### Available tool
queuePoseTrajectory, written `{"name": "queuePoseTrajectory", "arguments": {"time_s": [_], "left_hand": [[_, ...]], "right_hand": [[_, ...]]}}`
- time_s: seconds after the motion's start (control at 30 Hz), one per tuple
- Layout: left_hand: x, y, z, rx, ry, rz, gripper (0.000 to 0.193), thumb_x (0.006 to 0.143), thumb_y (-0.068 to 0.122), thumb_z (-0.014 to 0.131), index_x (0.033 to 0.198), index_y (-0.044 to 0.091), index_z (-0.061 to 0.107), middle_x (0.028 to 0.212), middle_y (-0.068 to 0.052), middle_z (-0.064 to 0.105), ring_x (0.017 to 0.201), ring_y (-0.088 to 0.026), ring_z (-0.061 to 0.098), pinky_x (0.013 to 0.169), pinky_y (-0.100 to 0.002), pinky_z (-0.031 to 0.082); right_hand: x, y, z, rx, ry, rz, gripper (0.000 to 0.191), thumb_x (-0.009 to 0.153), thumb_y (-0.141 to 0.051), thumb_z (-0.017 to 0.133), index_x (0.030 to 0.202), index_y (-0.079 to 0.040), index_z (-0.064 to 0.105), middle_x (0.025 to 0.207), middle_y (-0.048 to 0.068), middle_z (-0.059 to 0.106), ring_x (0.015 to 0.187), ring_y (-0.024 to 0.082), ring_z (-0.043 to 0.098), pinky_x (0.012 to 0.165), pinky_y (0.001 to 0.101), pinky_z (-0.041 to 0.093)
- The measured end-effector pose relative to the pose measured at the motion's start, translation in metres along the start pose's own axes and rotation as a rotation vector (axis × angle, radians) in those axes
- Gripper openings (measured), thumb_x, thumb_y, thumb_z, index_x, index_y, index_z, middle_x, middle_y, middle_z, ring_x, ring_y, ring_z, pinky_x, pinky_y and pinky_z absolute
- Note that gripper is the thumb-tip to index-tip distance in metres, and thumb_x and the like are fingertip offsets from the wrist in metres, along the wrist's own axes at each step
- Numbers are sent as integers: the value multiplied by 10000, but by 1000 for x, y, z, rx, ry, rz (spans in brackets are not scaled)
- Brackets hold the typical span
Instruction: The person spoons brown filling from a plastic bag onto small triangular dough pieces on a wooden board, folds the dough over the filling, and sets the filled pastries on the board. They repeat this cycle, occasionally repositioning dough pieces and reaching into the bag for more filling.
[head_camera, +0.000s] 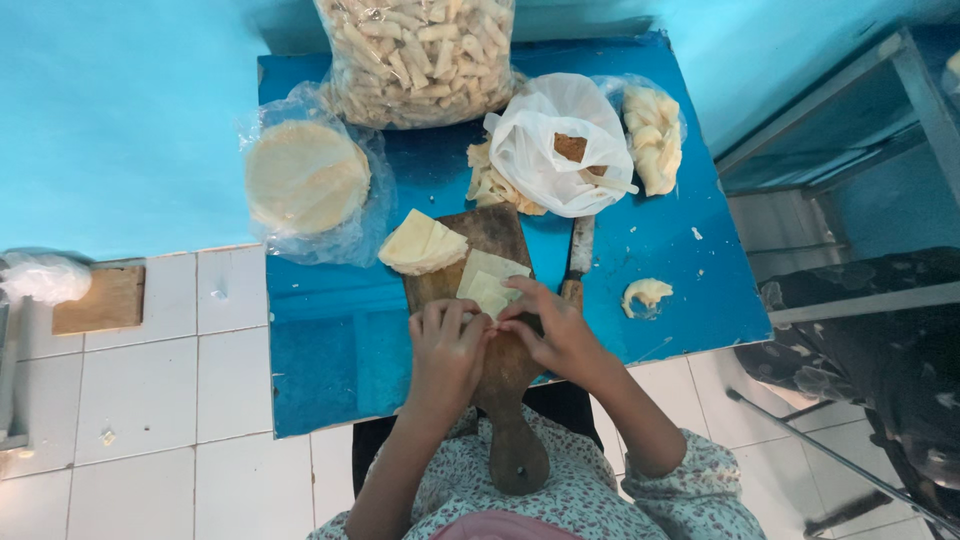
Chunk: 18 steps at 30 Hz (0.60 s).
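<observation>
My left hand (446, 350) and my right hand (553, 328) meet over a wooden cutting board (505, 385) with a long handle. Both hands pinch and fold a pale square pastry sheet (488, 283) that lies on the board; the part under my fingers is hidden. A small stack of cut pastry sheets (422, 244) rests at the board's far left corner. A knife (579, 258) lies along the right edge of the board, next to my right hand.
The small blue table (320, 350) holds round wrappers in a plastic bag (305, 178), a large clear bag of rolled pastries (418, 55), a white bag with filling (560, 145), dough scraps (655, 135) and a dough lump (646, 293). White tiled floor lies left; a metal rack stands right.
</observation>
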<state>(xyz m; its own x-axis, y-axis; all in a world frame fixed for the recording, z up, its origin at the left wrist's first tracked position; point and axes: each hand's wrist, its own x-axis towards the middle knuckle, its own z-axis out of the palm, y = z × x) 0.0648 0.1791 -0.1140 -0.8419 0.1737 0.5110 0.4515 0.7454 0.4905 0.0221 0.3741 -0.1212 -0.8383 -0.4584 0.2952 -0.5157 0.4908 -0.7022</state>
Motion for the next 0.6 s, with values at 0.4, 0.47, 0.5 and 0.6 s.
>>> {"name": "queuePoseTrajectory", "arguments": {"time_s": [0.4, 0.47, 0.5, 0.6], "left_hand": [[8, 0, 10, -57, -52, -226, 142, 825, 141, 776, 913, 51, 710, 1102, -109, 584, 1109, -349, 525, 860, -508, 391], [11, -1, 9, -83, -50, -273, 162, 799, 139, 782, 929, 66, 718, 1085, -99, 589, 1098, -347, 529, 855, -503, 394], [11, -1, 8, -96, -50, -298, 176, 786, 138, 784, 937, 73, 722, 1077, -94, 592, 1093, -345, 532, 853, -501, 395], [11, -2, 5, -96, -23, -238, 147, 796, 99, 760, 940, 97, 732, 1106, -75, 602, 1101, -326, 543, 859, -490, 394]], "right_hand": [[9, -6, -8, -261, 60, -409, 392, 822, -33, 775, 1153, -50, 565, 1047, 142, 649, 982, 378, 651, 886, 482, 524], [12, -7, -8, -252, 40, -380, 361, 841, -54, 771, 1137, -55, 565, 1036, 130, 644, 983, 367, 643, 913, 489, 511], [13, -7, -8, -260, 32, -378, 358, 849, -46, 763, 1147, -52, 566, 1041, 112, 644, 991, 348, 648, 947, 500, 502], [15, -5, -7, -284, 18, -373, 345, 857, -25, 741, 1150, -47, 560, 1081, 65, 659, 1009, 296, 662, 1035, 539, 472]]}}
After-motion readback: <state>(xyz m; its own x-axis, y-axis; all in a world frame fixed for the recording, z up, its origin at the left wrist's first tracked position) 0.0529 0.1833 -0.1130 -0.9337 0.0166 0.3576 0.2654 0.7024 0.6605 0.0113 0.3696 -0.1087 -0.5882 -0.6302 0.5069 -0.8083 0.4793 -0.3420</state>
